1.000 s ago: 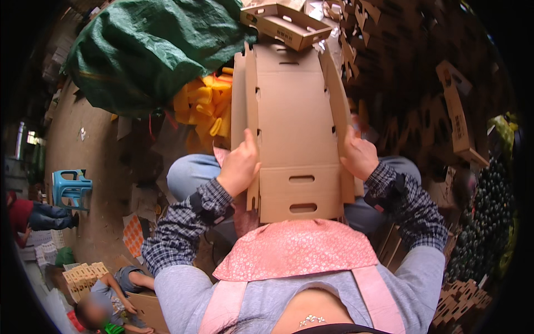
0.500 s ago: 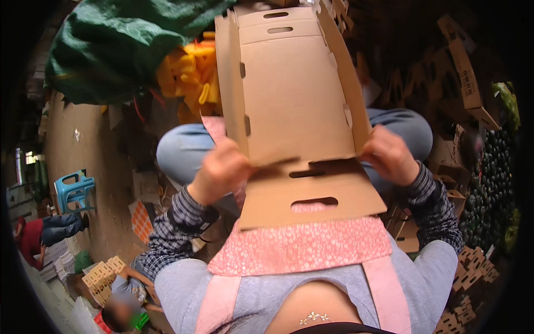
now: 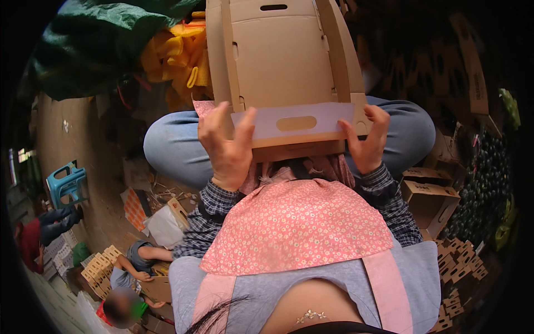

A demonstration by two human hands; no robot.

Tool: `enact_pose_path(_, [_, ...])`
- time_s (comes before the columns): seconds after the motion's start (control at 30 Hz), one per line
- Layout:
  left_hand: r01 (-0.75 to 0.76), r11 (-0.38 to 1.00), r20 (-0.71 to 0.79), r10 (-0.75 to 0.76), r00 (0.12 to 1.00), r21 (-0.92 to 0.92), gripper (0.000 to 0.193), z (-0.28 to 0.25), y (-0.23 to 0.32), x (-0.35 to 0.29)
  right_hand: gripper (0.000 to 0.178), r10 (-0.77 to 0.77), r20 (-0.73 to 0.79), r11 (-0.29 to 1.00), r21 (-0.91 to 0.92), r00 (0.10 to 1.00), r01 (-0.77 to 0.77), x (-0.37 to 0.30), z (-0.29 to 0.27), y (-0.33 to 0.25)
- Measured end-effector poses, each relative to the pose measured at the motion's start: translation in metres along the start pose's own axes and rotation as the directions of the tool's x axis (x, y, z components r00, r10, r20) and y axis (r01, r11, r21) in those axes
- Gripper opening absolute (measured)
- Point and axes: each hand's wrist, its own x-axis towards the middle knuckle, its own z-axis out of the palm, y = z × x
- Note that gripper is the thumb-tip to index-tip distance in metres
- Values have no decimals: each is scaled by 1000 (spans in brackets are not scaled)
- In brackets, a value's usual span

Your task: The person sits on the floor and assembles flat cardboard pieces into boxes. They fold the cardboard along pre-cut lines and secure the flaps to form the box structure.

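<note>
A long brown cardboard box [image 3: 283,61], partly folded, lies across my lap with its side walls raised. Its near end panel stands up and folds inward, and the paler end flap [image 3: 328,125] has an oval handle slot. My left hand [image 3: 228,147] is at the near left corner, fingers spread, thumb by the flap's left end. At the near right corner, my right hand [image 3: 367,142] has its thumb against the flap's right end and its curved fingers apart beside the side wall. Neither hand is closed around the cardboard.
A green sack [image 3: 94,44] and yellow foam nets [image 3: 181,55] are at the far left. Other cardboard boxes [image 3: 428,203] stand to my right beside many dark round fruits [image 3: 484,183]. On the left are a blue stool [image 3: 67,183] and a person [image 3: 136,273] handling cardboard.
The near end panel, flat toward my apron before, now stands up and folds inward. My hands have left their closed hold on the side edges, and their fingers are spread at the corners.
</note>
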Motion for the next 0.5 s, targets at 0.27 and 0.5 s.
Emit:
enact_pose_path(0.27, [-672, 740, 805, 411, 428, -21, 19, 3, -2, 22, 34, -241, 865, 892, 19, 440, 451, 22, 25, 0])
enact_pose_path(0.5, [550, 584, 615, 773, -153, -597, 47, -9, -15, 101, 42, -542, 794, 830, 454, -276, -324, 87, 6, -12])
